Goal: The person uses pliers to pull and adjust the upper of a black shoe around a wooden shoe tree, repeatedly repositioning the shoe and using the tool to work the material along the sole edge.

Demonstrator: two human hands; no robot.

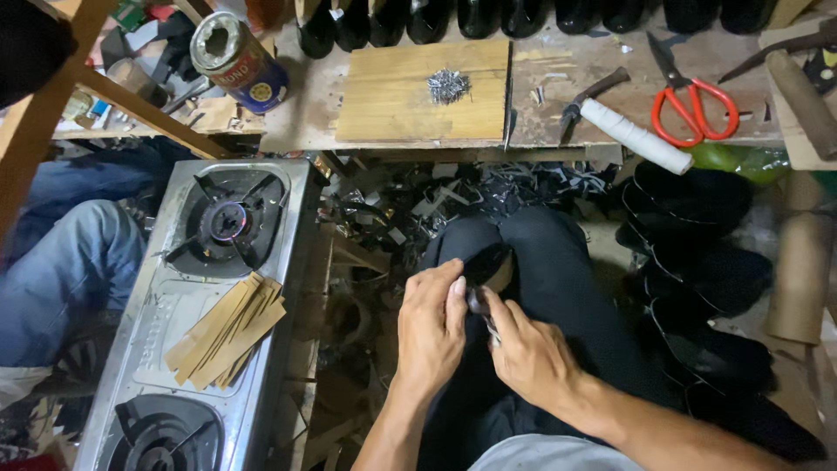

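My left hand (432, 327) and my right hand (527, 353) meet over my knee, which is clad in dark trousers. Both press on a black shoe upper (488, 262) resting on the knee. My left thumb lies on its lower edge. My right fingers pinch a small metal tool (482, 305) against the same spot; most of the tool is hidden by the hand.
A steel two-burner gas stove (166, 296) at the left carries tan strips (228, 330). On the bench ahead: a wooden board (392, 113) with a pile of tacks (448, 85), a hammer (623, 126), red scissors (693, 105), a tin can (237, 59). Black soles (706, 270) stack at right. Another person's jeans (70, 262) are at left.
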